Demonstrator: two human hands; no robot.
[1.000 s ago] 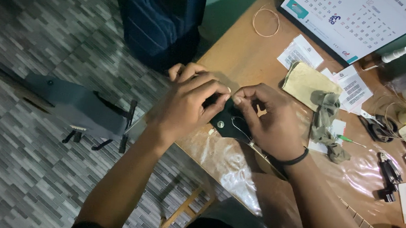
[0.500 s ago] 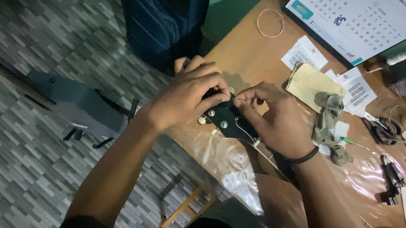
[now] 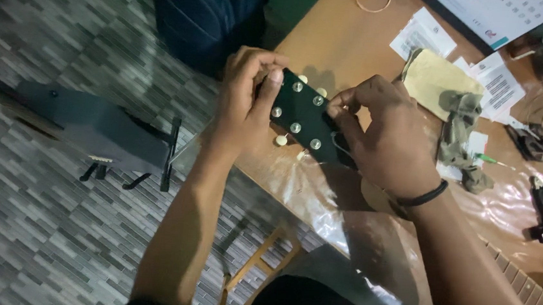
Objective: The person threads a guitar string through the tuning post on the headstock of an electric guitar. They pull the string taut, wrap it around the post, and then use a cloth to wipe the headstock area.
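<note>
Left hand clamps the black guitar headstock over the table's near edge; right hand pinches by its tuning pegs. Best keep that headstock braced, turning gently.

Black guitar headstock, silver tuning posts up

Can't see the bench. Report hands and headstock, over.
Left hand grips black guitar headstock at its top end. Right hand pinches at its side by a tuning post. Nothing blocking.
</note>
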